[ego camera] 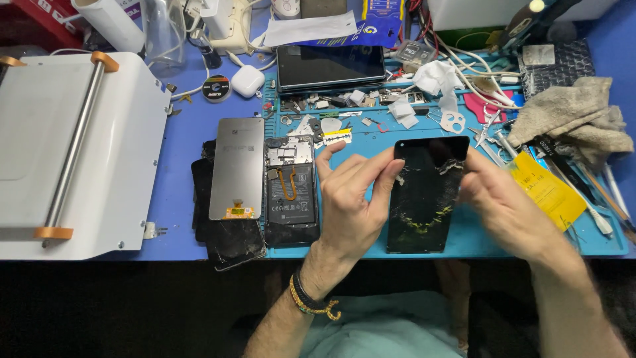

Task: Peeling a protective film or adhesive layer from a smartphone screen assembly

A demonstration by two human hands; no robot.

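A cracked black phone screen panel [424,199] lies on the blue work mat [371,136], smeared with yellowish residue. My left hand [351,202] grips its left edge near the top corner with fingertips. My right hand [503,205] touches the panel's right upper edge, where a film seems to lift. Left of my hands lies an opened phone body [290,189] showing its battery and an orange flex cable. Beside it rests a grey display panel [237,166], back side up.
A white machine with a metal roller [73,146] fills the left. A dark tablet [330,66], white earbud case [248,81], tape roll [216,88], small parts, tweezers [487,129], yellow card [546,189] and a grey rag [573,116] crowd the bench.
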